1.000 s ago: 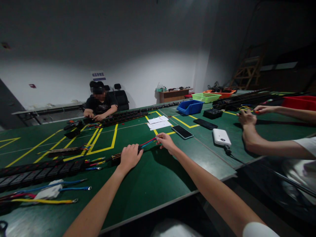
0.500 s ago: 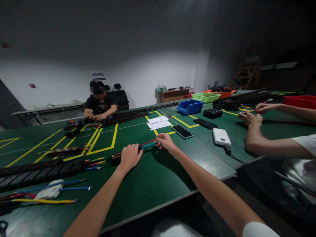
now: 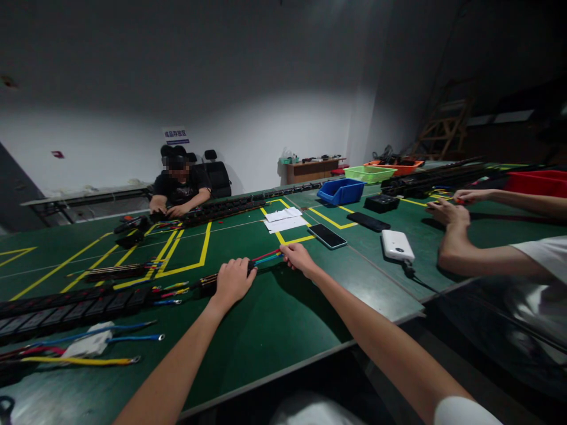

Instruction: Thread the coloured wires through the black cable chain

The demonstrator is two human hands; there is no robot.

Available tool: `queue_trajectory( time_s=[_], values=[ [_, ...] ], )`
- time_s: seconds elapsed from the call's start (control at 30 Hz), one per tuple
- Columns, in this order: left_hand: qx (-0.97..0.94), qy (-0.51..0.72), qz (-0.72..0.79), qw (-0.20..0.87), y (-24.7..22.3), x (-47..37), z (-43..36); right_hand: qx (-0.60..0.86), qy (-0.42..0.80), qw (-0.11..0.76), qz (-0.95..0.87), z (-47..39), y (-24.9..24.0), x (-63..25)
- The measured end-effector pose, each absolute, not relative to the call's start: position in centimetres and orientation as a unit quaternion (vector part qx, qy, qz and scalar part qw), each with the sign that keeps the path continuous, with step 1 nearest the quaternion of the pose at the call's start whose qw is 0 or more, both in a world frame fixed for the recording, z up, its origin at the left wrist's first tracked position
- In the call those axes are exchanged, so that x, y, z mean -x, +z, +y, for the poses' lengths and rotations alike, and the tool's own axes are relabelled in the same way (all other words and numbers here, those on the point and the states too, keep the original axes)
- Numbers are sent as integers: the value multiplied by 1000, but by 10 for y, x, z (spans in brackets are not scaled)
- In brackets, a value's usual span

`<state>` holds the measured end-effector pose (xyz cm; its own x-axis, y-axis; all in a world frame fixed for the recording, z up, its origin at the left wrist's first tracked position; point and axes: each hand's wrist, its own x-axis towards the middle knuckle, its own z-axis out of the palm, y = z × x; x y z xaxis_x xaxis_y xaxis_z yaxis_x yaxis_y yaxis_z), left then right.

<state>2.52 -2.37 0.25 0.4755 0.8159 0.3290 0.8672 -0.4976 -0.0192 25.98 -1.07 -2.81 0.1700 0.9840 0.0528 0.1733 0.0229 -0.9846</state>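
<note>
My left hand (image 3: 234, 281) is wrapped over a dark bundle with copper-coloured strips (image 3: 208, 285), pressing it near the green table top. Out of that bundle, to the right, run thin coloured wires (image 3: 267, 257), red, green and blue. Their far ends are pinched in the closed fingers of my right hand (image 3: 298, 258), just above the table; the tips are hidden by the fingers. Left of my left hand, a black strip of modules (image 3: 84, 311) lies with short coloured leads. Nearer to me are blue cables and a yellow cable (image 3: 84, 360) with ring terminals.
Beyond my right hand lie white papers (image 3: 284, 219), a phone (image 3: 328, 236), a dark phone-like slab (image 3: 368, 222) and a white power bank (image 3: 397, 246) with a cable. A blue bin (image 3: 341, 192) stands farther back. One co-worker sits across the table; another's hands work at the right.
My right hand's fingers have shifted slightly on the wire ends. My left hand stays on the bundle. The co-worker's hands at the right have moved a little to the left.
</note>
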Motion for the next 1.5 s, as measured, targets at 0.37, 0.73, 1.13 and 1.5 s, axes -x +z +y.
queue_trajectory(
  time_s=[0.37, 0.73, 1.13, 1.5],
  values=[
    [853, -144, -490, 107, 1, -25, -23, 478, 575, 510, -425, -12, -26, -255],
    [854, -139, -492, 92, 4, -26, -26, 464, 582, 529, -407, -15, -23, -255],
    [854, -135, -491, 109, 4, -26, -26, 471, 575, 536, -401, -17, -19, -252],
    [852, -130, -495, 108, 3, -26, -26, 460, 615, 550, -327, -18, -18, -250]
  ],
)
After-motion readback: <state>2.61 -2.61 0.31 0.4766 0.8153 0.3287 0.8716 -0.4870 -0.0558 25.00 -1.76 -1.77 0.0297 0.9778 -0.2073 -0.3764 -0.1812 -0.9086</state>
